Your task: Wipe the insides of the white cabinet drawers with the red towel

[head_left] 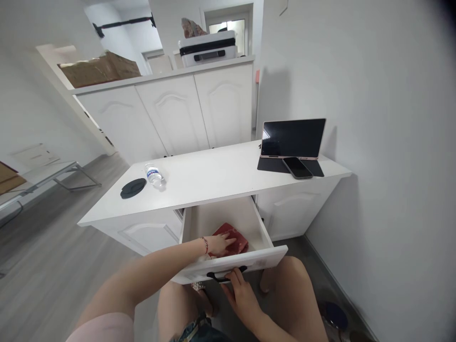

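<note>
A white drawer [266,237] stands pulled out from under the tabletop. Inside it lies a red folded cloth [242,242] with a faint pattern, close to the drawer's front. My left hand [218,244], with a beaded bracelet at the wrist, rests flat on the cloth, fingers stretched out; part of the cloth is hidden beneath it. On the outside of the drawer front, my right hand [240,292] has its fingers closed over the black drawer handle [213,277] near its right end. Something pale, too covered to name, shows under my left wrist.
The white tabletop [213,173] holds a clear plastic bottle [154,175], a dark round pad [133,188], a tablet [292,137] on its stand and a phone [298,167]. Behind stand white cabinets [174,114] with a cardboard box [103,69] and white suitcase [208,47]. A wall [384,142] bounds the right.
</note>
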`<state>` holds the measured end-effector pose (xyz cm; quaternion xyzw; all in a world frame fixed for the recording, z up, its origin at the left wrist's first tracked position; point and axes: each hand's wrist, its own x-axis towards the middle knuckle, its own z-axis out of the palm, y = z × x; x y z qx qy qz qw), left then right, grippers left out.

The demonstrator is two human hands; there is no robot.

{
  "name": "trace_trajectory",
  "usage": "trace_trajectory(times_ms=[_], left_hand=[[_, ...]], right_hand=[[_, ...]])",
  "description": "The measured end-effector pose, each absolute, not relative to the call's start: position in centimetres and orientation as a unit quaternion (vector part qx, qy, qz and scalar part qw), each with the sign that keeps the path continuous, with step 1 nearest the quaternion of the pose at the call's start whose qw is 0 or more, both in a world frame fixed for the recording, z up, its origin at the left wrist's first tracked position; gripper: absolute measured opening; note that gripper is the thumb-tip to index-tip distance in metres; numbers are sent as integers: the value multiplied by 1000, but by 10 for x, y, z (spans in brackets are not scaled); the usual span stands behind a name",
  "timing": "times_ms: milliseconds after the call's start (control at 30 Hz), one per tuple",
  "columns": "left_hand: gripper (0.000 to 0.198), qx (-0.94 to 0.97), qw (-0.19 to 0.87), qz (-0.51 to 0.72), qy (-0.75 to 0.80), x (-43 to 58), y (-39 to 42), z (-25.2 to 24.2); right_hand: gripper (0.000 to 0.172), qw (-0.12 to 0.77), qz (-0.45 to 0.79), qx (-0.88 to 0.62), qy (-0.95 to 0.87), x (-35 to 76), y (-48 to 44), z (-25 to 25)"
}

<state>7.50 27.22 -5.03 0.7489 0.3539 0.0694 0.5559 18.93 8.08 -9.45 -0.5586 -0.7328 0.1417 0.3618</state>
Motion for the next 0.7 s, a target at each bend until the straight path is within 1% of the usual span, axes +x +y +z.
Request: trace_trajectory(times_ms=[100, 167, 367, 500, 567, 700], left_hand=[[60, 828, 465, -30, 313, 75, 270, -59], [61, 865, 419, -61, 269, 79, 270, -59], [59, 925, 320, -98, 179, 104, 278, -47], [73, 942, 257, -135, 168, 120, 286, -45], [77, 949, 224, -148, 166, 126, 290, -46], [72, 964, 161, -142, 156, 132, 302, -52]], right_hand=[[13, 356, 147, -559, -734, 190, 81, -95], [14, 357, 150, -555, -737, 190, 81, -96], [19, 369, 145, -545, -739, 190, 81, -101], [19, 385, 122, -530, -746, 191, 82, -105], [20, 391, 106, -525, -748, 192, 83, -106], [23, 398, 73, -513, -757, 192, 85, -113]])
